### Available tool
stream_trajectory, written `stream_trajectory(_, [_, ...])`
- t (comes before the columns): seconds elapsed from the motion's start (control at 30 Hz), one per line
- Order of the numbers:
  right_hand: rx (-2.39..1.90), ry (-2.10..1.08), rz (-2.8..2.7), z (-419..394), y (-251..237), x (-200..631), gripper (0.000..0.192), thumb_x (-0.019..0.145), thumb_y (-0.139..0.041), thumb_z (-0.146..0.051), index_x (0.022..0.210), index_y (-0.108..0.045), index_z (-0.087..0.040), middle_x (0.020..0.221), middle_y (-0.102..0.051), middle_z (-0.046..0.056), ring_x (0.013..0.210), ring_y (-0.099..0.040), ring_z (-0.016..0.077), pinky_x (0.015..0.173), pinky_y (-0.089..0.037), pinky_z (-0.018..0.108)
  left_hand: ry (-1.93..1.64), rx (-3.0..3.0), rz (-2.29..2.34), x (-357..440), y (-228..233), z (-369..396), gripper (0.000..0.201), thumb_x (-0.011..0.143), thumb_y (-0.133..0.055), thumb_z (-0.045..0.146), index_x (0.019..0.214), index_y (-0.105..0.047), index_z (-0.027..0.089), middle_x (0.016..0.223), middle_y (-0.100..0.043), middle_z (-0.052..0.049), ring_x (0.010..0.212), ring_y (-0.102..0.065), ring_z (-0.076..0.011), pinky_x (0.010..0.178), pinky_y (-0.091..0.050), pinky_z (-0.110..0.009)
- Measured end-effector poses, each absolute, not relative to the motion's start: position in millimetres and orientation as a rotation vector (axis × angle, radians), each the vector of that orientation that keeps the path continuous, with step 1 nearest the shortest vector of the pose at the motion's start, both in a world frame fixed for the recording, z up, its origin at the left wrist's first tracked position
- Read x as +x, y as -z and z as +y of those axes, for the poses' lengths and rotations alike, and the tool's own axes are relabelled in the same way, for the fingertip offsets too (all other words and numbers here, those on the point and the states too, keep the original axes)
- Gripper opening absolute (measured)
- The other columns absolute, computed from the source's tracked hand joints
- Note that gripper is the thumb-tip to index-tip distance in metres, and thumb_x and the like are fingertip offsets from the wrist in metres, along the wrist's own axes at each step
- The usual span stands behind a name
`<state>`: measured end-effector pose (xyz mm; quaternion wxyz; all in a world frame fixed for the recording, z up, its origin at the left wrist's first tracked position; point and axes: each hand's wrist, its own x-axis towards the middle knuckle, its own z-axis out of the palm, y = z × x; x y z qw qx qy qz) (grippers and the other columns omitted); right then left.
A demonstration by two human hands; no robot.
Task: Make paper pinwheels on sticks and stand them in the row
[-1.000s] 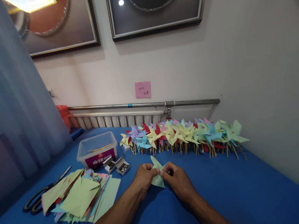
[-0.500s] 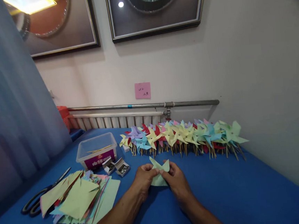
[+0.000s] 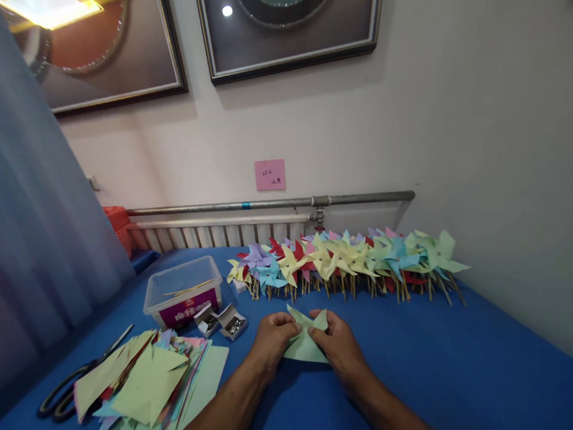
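Observation:
Between my two hands is a pale green paper pinwheel blank [image 3: 305,349], its corners partly bent inward, held just over the blue cloth. My left hand [image 3: 273,342] is closed on its left side, with the thumb on the paper. On the right side, my right hand [image 3: 338,341] pinches a curled corner, thumb toward the middle. Fingers behind the paper are hidden. Left of my hands stand two small open boxes of metal pins [image 3: 233,323] [image 3: 207,321]. A pile of cut coloured paper [image 3: 151,384] lies near my left forearm.
Finished pinwheels [image 3: 340,260] on sticks are massed at the back. A clear plastic tub [image 3: 183,294] with a few sticks stands at the left back. Black-handled scissors [image 3: 80,380] lie beside the paper pile. Behind the table run a metal pipe [image 3: 265,205] and a radiator [image 3: 218,234].
My thumbs have moved apart from the paper's middle, and its lower part now spreads wider. Both hands still hold it. The view has shifted slightly.

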<state>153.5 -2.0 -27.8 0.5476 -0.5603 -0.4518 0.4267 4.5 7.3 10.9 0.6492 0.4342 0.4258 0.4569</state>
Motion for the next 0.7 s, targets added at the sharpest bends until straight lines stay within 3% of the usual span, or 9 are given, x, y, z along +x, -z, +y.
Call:
stream_trajectory(0.43, [-1.334,-0.999,-1.137,-10.2,12.8,152.9,0.045,0.061,-0.066,-0.037,0.102,-0.063,-0.019,0.075,-0.071,0.002,0.068,-0.067,0.0232,0.058,-0.051,0.030,-1.063,1.124,1.052,5.5,1.1,14.8,0.033,0.050,-0.086,0.030,0.055,-0.056,0.017,0.049,-0.055,0.004,0.045,-0.043,-0.0077,0.047,-0.029,-0.023])
stream_trajectory(0.7, [-1.278,-1.045,-1.076,-9.1,14.4,151.5,0.049,0.057,-0.071,-0.037,0.102,-0.062,-0.019,0.079,-0.073,0.004,0.070,-0.068,0.0248,0.062,-0.052,0.033,-1.062,1.089,1.021,6.6,4.9,14.1,0.034,0.051,-0.085,0.036,0.058,-0.058,0.017,0.051,-0.058,0.002,0.045,-0.045,-0.0093,0.048,-0.033,-0.024])
